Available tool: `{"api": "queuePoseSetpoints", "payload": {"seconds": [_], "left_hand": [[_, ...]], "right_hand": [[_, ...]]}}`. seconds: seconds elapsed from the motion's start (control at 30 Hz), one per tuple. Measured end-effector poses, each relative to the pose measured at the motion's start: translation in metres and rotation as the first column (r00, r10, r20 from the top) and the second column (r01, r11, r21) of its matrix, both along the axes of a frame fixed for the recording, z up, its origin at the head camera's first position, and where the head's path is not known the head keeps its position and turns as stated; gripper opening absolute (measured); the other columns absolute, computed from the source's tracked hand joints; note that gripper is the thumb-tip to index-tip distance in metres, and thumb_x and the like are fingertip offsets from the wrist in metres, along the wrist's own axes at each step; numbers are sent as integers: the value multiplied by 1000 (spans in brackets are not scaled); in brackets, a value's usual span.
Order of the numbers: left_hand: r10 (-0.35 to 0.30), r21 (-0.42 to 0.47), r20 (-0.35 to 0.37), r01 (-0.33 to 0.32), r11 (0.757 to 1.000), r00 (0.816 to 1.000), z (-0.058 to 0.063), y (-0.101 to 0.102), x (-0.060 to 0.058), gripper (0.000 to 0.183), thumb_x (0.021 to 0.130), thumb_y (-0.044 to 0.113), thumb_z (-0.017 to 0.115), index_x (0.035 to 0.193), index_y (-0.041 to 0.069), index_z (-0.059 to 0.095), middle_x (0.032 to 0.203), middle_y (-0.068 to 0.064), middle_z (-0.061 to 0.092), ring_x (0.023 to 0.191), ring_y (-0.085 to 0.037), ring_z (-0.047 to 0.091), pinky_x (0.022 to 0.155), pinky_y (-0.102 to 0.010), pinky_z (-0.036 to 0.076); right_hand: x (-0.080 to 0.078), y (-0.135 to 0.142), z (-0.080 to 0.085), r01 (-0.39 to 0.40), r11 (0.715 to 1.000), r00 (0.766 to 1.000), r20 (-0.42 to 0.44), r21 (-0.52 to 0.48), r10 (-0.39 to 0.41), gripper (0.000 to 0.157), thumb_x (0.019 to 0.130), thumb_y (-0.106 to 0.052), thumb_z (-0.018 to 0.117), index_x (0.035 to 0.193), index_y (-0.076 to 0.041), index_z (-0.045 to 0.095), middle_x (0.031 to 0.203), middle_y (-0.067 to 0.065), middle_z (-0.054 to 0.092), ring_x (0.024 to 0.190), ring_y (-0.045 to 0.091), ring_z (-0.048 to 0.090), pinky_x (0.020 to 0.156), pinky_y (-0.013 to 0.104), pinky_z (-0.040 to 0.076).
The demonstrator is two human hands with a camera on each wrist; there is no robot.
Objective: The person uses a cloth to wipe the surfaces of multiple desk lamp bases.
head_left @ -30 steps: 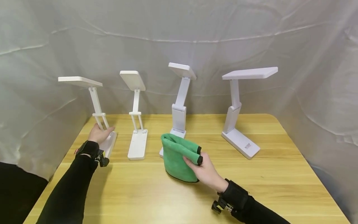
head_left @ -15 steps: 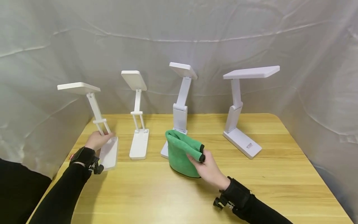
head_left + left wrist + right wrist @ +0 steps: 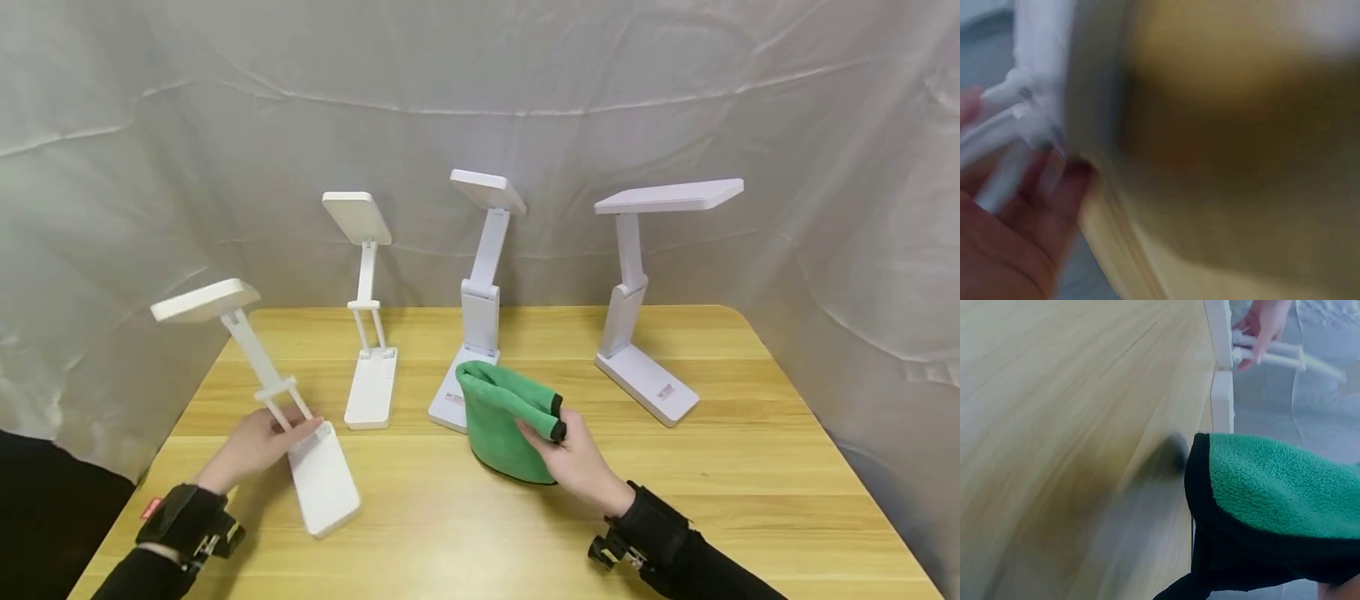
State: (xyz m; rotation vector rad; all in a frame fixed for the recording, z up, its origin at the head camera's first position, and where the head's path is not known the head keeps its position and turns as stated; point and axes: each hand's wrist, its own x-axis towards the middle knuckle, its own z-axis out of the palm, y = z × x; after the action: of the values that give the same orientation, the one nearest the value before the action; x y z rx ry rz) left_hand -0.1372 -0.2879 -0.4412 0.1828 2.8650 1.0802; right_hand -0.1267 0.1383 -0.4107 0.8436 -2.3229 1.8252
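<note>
My left hand grips a white folding desk lamp by the lower struts, just above its flat base. The lamp leans left, its head out at the upper left; whether its base touches the table I cannot tell. Motion blurs the left wrist view, where fingers curl about the struts at the hinge. My right hand pinches a folded green cloth with black edging, thumb on the near side. In the right wrist view the cloth's fuzzy corner hangs in front, with the left hand and lamp beyond.
Three more white lamps stand unfolded towards the back: one left of centre, one in the middle partly behind the cloth, one at right. A red tag lies at the wooden table's left edge. Grey fabric hangs behind.
My left hand has brought the leftmost lamp nearer and slightly right, and it now tilts left with its base turned. The right hand has shifted a little right with the cloth.
</note>
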Motion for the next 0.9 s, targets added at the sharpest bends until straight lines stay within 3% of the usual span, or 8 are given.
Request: {"api": "queuePoseSetpoints", "payload": {"seconds": [0.07, 0.2, 0.37, 0.5, 0.6, 0.7, 0.8, 0.9], "left_hand": [[-45, 31, -81, 48, 998, 996, -7, 7, 9, 27, 94, 31, 58, 101, 8, 71, 91, -8, 70, 80, -21, 63, 70, -36, 54], [-148, 35, -213, 159, 987, 966, -14, 27, 20, 19, 94, 21, 58, 101, 8, 71, 102, -10, 69, 87, -21, 64, 68, -31, 56], [-227, 30, -257, 243, 970, 939, -15, 58, 23, 18, 93, 20, 61, 106, 10, 69, 109, -7, 67, 88, -16, 63, 68, -26, 56], [-251, 16, -290, 267, 964, 924, -17, 90, 20, 21, 89, 17, 65, 109, 10, 67, 109, -3, 66, 88, -11, 62, 74, -28, 55], [-254, 24, -293, 273, 962, 922, -18, 115, 15, 21, 88, 15, 66, 108, 11, 64, 100, 3, 65, 84, -8, 62, 73, -27, 55], [-250, 42, -293, 274, 961, 923, -18, 138, 8, 15, 88, 14, 65, 103, 12, 63, 92, 6, 65, 78, -7, 62, 67, -22, 54], [-240, 35, -308, 263, 964, 920, -19, 156, 2, 10, 89, 15, 64, 98, 13, 64, 87, 5, 66, 74, -5, 62, 61, -18, 53], [-216, 16, -311, 232, 972, 925, -20, 171, -1, 6, 90, 17, 62, 95, 14, 64, 77, 6, 66, 64, -5, 59, 52, -17, 49]], "right_hand": [[-2, 5, -7, -2, 1000, 1000, -27, 8, 2, 34, 94, -3, 54, 128, -1, 54, 125, 15, 60, 115, 27, 56, 96, 42, 47], [-4, 15, -18, 28, 999, 998, -64, 28, -26, 34, 93, -4, 56, 127, -4, 56, 123, 12, 62, 113, 24, 57, 95, 40, 48], [-3, 25, -14, 63, 997, 989, -135, 50, -56, 36, 91, -1, 58, 128, -2, 55, 123, 13, 62, 113, 26, 57, 93, 41, 49], [-3, 32, -8, 67, 993, 975, -219, 99, -44, 40, 88, 4, 60, 128, 2, 55, 124, 16, 61, 112, 28, 57, 92, 41, 49], [-4, 38, -6, 97, 982, 941, -336, 162, -38, 42, 81, 13, 60, 122, 5, 58, 116, 19, 64, 105, 28, 61, 87, 40, 53], [-6, 40, -4, 127, 966, 873, -488, 227, 0, 51, 71, 17, 56, 120, 6, 59, 113, 20, 65, 102, 29, 62, 85, 42, 54], [-6, 34, -3, 143, 927, 810, -579, 346, 91, 60, 66, 11, 57, 125, 5, 56, 121, 19, 62, 107, 31, 60, 87, 45, 52], [0, 25, -5, 123, 829, 822, -524, 545, 223, 66, 63, 6, 59, 129, -1, 55, 129, 14, 58, 114, 28, 57, 90, 45, 51]]}}
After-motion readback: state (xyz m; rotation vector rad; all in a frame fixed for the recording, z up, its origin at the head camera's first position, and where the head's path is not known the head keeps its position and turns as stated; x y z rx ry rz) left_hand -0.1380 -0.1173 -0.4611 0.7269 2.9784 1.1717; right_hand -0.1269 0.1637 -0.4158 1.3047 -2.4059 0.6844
